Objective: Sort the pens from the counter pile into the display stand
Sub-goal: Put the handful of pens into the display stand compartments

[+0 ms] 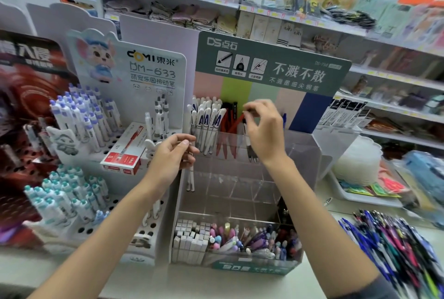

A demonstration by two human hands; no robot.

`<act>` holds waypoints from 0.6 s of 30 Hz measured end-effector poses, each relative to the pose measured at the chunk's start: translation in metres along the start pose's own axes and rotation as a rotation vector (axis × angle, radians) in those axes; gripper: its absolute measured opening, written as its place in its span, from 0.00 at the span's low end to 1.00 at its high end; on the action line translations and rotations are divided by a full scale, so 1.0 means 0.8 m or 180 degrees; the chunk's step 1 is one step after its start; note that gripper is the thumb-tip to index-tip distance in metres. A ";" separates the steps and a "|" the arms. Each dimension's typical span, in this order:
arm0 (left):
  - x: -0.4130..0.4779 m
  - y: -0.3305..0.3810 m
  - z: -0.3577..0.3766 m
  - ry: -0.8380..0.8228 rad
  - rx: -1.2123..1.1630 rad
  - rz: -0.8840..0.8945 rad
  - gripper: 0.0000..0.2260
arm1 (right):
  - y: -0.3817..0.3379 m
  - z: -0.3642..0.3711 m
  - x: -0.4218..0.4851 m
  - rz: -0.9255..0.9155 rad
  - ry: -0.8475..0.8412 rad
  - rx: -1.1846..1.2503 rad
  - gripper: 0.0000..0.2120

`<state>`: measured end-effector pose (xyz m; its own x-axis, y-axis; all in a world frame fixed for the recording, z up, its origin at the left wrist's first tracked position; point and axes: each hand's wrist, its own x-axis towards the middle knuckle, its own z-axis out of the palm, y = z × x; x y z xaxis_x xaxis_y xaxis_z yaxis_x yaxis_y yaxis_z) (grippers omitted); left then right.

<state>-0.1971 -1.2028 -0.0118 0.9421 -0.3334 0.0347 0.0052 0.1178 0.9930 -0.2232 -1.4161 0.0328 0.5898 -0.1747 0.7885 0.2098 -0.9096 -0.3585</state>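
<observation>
Right grip (pixel 264 130): head view; thumb and fingertips pinched together on the black top of a white-barrelled pen (pixel 245 134), which hangs tip-down inside the top tier of the display stand.
Left grip (pixel 171 154): fingers curled round a white pen (pixel 191 179), held upright just outside the stand's left wall.
Display stand (pixel 302 147): clear and tiered, with a green header card behind; it stands on the worktop (pixel 240 284).
Top tier: white pens with blue lettering (pixel 206 125) at the left, red pens (pixel 225 137) beside them, one leaning so that its top meets the right fingertips; a blue pen (pixel 284 119) farther right.
Front tier: white boxed sticks (pixel 189 238) at the left, pastel pens (pixel 252 241) at the right.
Pen pile (pixel 396 246): mixed colours, loose on the worktop to the right of the stand, blurred.
Neighbouring rack (pixel 153 233): white, holed, left of the stand; holds purple-capped pens (pixel 81 116), teal-capped pens (pixel 62 197) and a red box (pixel 125 152).
</observation>
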 end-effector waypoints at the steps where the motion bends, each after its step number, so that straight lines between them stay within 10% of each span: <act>1: 0.000 0.001 0.000 0.0008 -0.0011 0.0002 0.09 | 0.000 -0.005 0.012 -0.0028 0.0107 0.0021 0.08; 10: -0.004 0.004 0.013 -0.0010 0.0074 0.0024 0.09 | 0.002 0.008 0.048 0.0071 -0.1247 -0.0123 0.11; 18: -0.016 0.012 0.062 -0.0034 0.0231 0.0086 0.09 | 0.042 -0.061 -0.008 0.0220 -0.0056 0.0220 0.09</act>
<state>-0.2253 -1.2436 0.0029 0.9380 -0.3410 0.0623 -0.0448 0.0588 0.9973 -0.2582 -1.4639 0.0399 0.6181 -0.2290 0.7520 0.2212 -0.8673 -0.4459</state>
